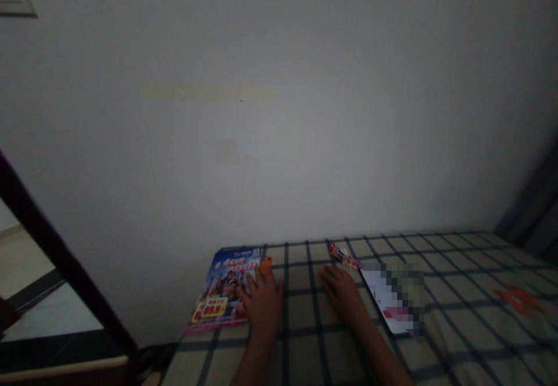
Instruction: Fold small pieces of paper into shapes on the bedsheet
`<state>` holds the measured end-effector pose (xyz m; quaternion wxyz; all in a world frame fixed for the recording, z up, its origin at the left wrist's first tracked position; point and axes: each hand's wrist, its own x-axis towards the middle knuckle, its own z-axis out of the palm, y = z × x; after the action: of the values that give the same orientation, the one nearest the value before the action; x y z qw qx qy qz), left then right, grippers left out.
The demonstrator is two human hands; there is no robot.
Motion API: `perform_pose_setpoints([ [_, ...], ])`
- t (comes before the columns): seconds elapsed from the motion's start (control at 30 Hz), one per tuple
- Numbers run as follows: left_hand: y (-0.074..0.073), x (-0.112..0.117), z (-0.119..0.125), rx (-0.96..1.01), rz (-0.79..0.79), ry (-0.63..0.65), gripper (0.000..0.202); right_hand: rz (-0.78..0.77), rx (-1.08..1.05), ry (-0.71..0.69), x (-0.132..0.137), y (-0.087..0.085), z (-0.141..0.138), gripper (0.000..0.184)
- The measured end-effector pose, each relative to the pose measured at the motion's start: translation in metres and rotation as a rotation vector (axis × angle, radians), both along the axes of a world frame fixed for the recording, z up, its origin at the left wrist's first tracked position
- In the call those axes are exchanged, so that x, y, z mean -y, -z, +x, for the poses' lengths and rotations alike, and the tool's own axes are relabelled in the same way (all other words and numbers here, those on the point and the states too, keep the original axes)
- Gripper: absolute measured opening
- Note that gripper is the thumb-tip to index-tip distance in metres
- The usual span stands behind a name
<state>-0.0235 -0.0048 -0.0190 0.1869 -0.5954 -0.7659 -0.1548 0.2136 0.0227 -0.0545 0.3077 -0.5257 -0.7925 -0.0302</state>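
Both at rest: left hand point(265, 300) spread, apparently touching the leaflet point(226, 281), right hand point(342, 290) uncurled, empty; grasping calls for closing one.

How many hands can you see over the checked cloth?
2: the left hand, fingers spread over the right edge of the colorful flyer, and the right hand, just below the red-and-white packet in the picture. No third hand shows.

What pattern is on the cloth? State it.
The cloth has dark crossing lines on a pale ground; head view.
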Motion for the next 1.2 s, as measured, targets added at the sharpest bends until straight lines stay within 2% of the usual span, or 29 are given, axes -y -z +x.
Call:
perform_pose_setpoints([
  [0.47, 0.002, -0.002, 0.006, 0.106, 0.021, 0.191, 0.041, 0.014, -0.019, 0.005, -0.001, 0.002, 0.001, 0.034],
  [0.8, 0.006, -0.001, 0.016, 0.171, -0.041, 0.235, 0.039, -0.008, -0.023, 0.014, 0.001, -0.002, 0.000, 0.034],
  [0.93, 0.003, -0.001, 0.016, 0.174, -0.054, 0.264, 0.035, 0.000, -0.027, 0.003, 0.001, -0.003, 0.000, 0.035],
  [1.1, -0.006, 0.003, 0.013, 0.153, -0.072, 0.374, 0.031, 0.006, -0.021, 0.008, 0.000, 0.001, 0.001, 0.035],
  [1.2, -0.006, 0.004, 0.013, 0.152, -0.077, 0.477, 0.030, 0.009, -0.025, 0.004, 0.000, 0.002, 0.001, 0.035],
])
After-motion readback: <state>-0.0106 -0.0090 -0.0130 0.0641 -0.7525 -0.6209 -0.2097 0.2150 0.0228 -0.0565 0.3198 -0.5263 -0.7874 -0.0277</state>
